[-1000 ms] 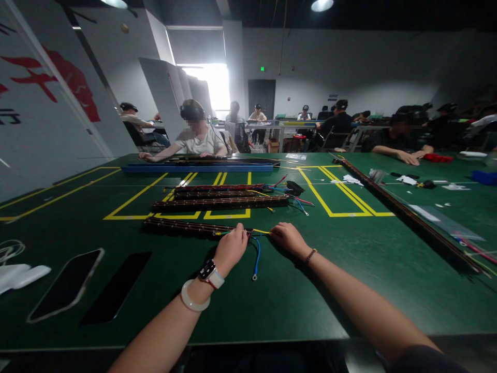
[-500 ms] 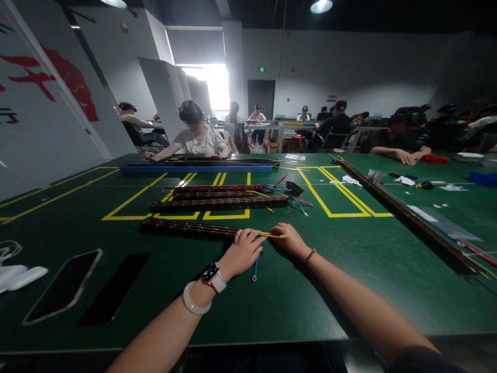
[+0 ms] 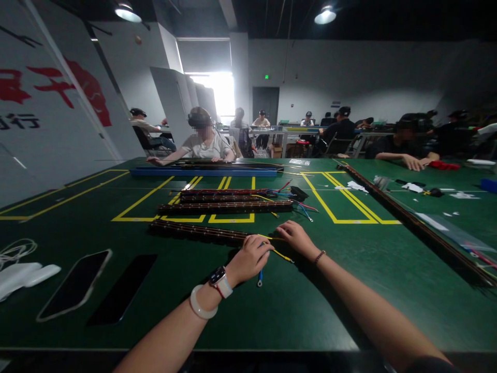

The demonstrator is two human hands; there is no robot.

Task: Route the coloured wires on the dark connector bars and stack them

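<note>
A long dark bar (image 3: 202, 231) with bright dots along it lies aslant on the green table. At its near right end my left hand (image 3: 250, 259) is closed over the bar's end and the wires coming out; its fingers hide the exact grip. A yellow wire with a lug (image 3: 285, 256) sticks out to the right from under those fingers. Below them hangs a blue wire with a ring lug (image 3: 260, 280). My right hand (image 3: 298, 241) is closed, fingertips pinching a thin yellow wire (image 3: 274, 238) that runs from the bar's end.
Behind lie several wired dark bars (image 3: 229, 206) and a blue tray (image 3: 171, 171). One long bar (image 3: 404, 212) crosses the right side. Two phones (image 3: 75, 285) (image 3: 122, 290) and white earphones (image 3: 23, 277) lie at left. A co-worker (image 3: 209, 142) sits opposite.
The yellow wire with the lug, earlier beside my right fingertips, now points down and right, apart from them. My right hand holds a thinner yellow wire. The view has shifted slightly.
</note>
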